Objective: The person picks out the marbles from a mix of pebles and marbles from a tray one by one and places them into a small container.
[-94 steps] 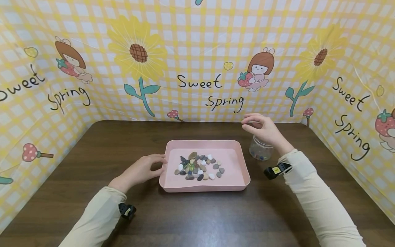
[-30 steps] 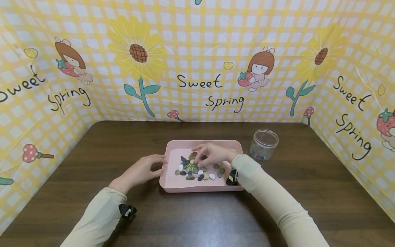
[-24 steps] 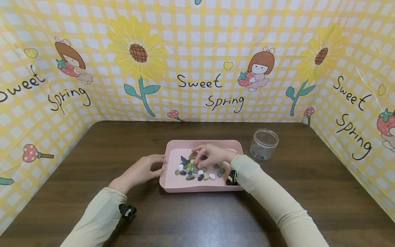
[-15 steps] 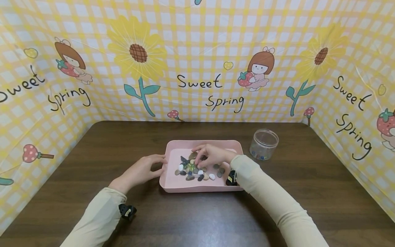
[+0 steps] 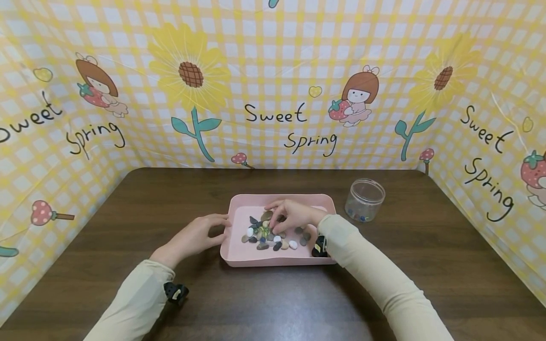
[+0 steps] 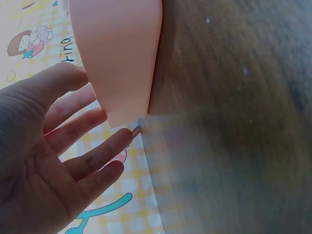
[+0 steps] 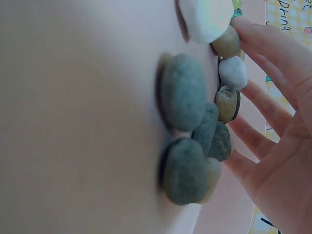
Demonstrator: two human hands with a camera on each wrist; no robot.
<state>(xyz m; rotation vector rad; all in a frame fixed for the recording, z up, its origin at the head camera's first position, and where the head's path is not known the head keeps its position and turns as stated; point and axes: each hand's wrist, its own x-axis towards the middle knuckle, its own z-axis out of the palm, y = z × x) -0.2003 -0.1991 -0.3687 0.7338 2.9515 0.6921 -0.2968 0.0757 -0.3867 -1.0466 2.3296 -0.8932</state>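
Note:
My right hand [image 5: 294,213] reaches into the pink tray [image 5: 247,261], thumb and fingertips bent down among the pebbles [image 5: 262,246]. It pinches a small green glass marble [image 6: 237,4] is not visible in the left wrist view; in the right wrist view a green glass marble [image 7: 237,10] shows at the thumb tip, partly hidden. Grey, white and brown pebbles lie beside the fingers. My left hand [image 5: 192,237] rests its fingertips against the tray's left end, fingers loosely spread.
A clear jar [image 5: 365,201] with a few coloured marbles at its bottom stands open right of the tray. The brown table [image 5: 273,303] is bordered at the back and sides by a yellow checked cloth [image 5: 273,57].
My right hand has moved from above the jar, left into the tray, and has stayed nearly still over the last second. The left hand has kept its place.

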